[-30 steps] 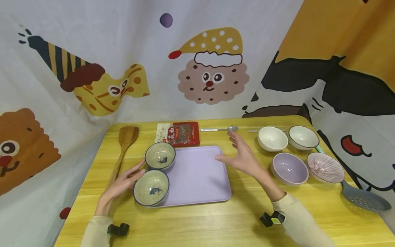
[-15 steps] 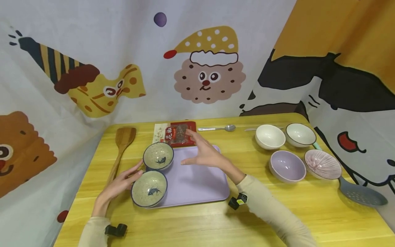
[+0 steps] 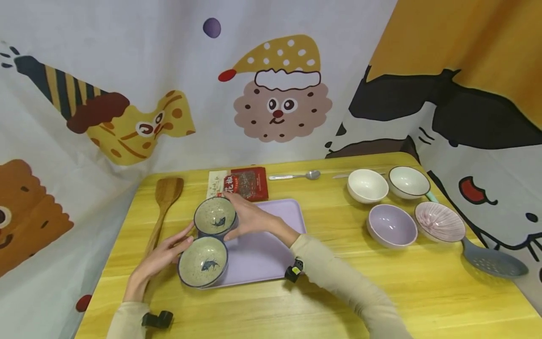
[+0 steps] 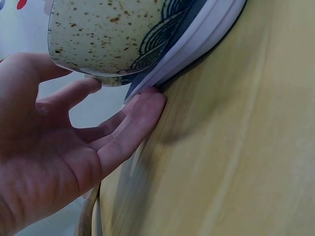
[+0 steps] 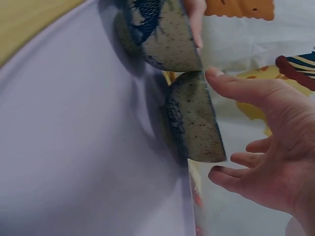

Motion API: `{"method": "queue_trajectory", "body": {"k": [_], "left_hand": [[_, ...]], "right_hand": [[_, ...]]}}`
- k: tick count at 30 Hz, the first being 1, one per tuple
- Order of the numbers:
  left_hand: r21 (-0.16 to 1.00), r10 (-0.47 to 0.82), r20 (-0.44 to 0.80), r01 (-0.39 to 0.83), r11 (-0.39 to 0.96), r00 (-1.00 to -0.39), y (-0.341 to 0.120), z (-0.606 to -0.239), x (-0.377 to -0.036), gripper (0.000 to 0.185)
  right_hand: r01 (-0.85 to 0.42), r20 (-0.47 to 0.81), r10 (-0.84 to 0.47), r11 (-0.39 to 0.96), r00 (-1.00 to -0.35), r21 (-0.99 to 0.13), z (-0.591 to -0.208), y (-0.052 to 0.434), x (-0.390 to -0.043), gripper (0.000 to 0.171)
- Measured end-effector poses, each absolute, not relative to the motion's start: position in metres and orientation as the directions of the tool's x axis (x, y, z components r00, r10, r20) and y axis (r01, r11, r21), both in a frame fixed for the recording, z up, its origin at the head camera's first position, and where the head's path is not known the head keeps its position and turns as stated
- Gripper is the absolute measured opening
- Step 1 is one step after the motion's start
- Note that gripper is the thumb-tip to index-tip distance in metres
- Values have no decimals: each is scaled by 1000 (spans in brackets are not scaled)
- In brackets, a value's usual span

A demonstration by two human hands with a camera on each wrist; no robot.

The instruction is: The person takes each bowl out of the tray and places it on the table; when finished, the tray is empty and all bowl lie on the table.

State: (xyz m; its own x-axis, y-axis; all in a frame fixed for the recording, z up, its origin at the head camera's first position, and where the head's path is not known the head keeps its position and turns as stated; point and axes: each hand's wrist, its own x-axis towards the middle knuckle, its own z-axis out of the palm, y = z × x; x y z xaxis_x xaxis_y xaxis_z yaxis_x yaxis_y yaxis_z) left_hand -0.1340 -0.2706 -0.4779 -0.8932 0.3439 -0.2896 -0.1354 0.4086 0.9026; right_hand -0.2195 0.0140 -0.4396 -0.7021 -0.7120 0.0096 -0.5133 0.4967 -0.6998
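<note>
Two speckled bowls with blue rims and fish drawings stand at the left end of a lilac tray (image 3: 262, 256): a far bowl (image 3: 213, 211) and a near bowl (image 3: 199, 254). My left hand (image 3: 163, 254) is beside them on the left. In the left wrist view its fingertips (image 4: 153, 98) touch the tray's edge, close to a bowl's side. My right hand (image 3: 254, 217) reaches over the tray to the far bowl, fingers and thumb spread around its right side. In the right wrist view the right thumb (image 5: 236, 88) is close to the rim; contact is unclear.
A wooden spatula (image 3: 168, 193) lies left of the tray. Behind it are a red spice packet (image 3: 250, 183) and a spoon (image 3: 296, 176). On the right stand a white bowl (image 3: 367, 186), dark-rimmed bowl (image 3: 408, 182), purple bowl (image 3: 391, 226), striped bowl (image 3: 439, 221) and grey skimmer (image 3: 493, 260).
My right hand has moved left from the tray's right side, across the tray, to the far bowl. My left hand has stayed beside the bowls. The view has shifted slightly.
</note>
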Motion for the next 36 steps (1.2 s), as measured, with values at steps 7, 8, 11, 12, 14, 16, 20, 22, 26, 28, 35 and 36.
{"method": "queue_trajectory", "body": {"k": [7,8,11,12,14,16,20,22,26,28,35,36], "left_hand": [[901,332,-297,-147,409,-895,-271,-479,-133,65],[900,332,-297,-146,410,-895,-271,-479,-133,65],[900,333,-297,-146,410,-895,-271,-478,-133,65],[900,334,-298,-147,410,-894,-270,-478,-133,65],[900,334,-298,-146,411,-894,-271,-478,-132,65],[899,329,-298,-147,413,-896,-271,-479,-133,65],[900,332,-289,-136,414,-898,-272,-480,-133,64],[903,334,-276,-124,411,-901,-273,-480,-133,64],[901,334,-251,-94,423,-908,-273,-479,-133,64],[896,319,-252,-96,433,-913,-272,-478,-132,64],[870,288,-285,-120,479,-914,-270,-477,-130,70],[866,288,-289,-122,484,-913,-270,-477,-130,70]], "right_hand": [[-540,-33,-726,540,-687,-645,-447,-3,-227,129],[-536,-41,-724,546,-688,-644,-447,-4,-228,129],[-528,-55,-719,558,-693,-640,-450,-6,-230,130],[-525,-59,-717,562,-695,-639,-450,-6,-231,129],[-526,-54,-712,565,-700,-636,-452,-7,-232,128],[-523,-44,-704,566,-709,-637,-454,-7,-234,126],[-505,-9,-678,556,-735,-660,-460,-4,-236,123],[-484,1,-653,560,-757,-673,-462,0,-237,123],[-453,22,-610,563,-792,-691,-463,9,-237,124],[-441,36,-590,559,-806,-702,-461,14,-236,124],[-415,114,-520,510,-847,-753,-441,42,-229,123],[-415,125,-509,510,-852,-753,-438,47,-228,123]]}}
